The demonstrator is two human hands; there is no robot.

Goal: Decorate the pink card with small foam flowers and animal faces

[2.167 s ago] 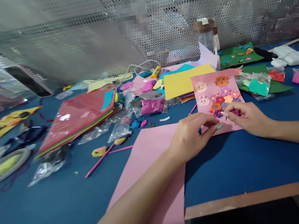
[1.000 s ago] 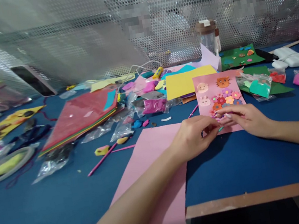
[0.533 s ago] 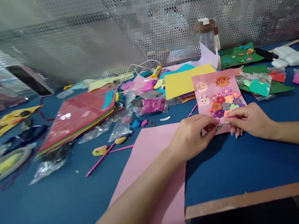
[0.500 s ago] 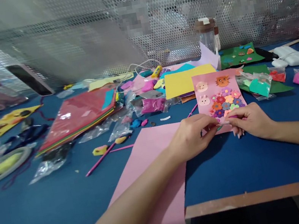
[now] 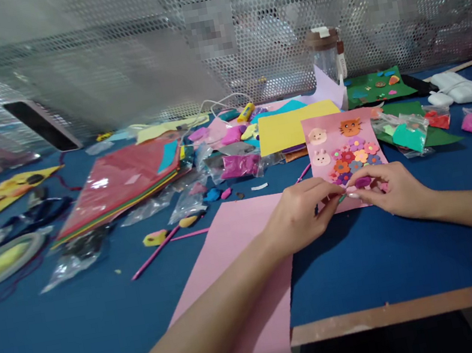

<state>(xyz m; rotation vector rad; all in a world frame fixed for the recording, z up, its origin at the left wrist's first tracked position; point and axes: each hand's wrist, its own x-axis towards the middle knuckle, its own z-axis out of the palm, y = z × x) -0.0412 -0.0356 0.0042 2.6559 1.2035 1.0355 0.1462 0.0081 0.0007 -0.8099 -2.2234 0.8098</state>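
Observation:
My left hand (image 5: 300, 217) is closed in a pinch, fingertips at the lower part of a pink decorated sheet (image 5: 335, 139). What those fingertips hold is too small to make out. Facing it, my right hand (image 5: 398, 190) pinches a purple clay piece (image 5: 362, 182) over the same sheet. The two sets of fingertips nearly meet. On the sheet are a cat face (image 5: 350, 128), two pale animal faces and a cluster of colourful clay flowers (image 5: 356, 162). Beneath my left forearm lies a plain pink sheet (image 5: 237, 261), reaching past the table's front edge.
Left of me lie a bagged stack of coloured sheets (image 5: 121, 175) and a purple stick (image 5: 156, 254). Bagged clay (image 5: 241, 165) and a yellow sheet (image 5: 291, 129) sit further back. A bottle (image 5: 324, 54) stands by the perforated metal screen (image 5: 130, 67). Bagged green clay (image 5: 409, 137) is at right.
My right fingers have shifted and turned slightly, so the purple clay piece shows more between them. My left hand stays nearly in place. The view has moved slightly.

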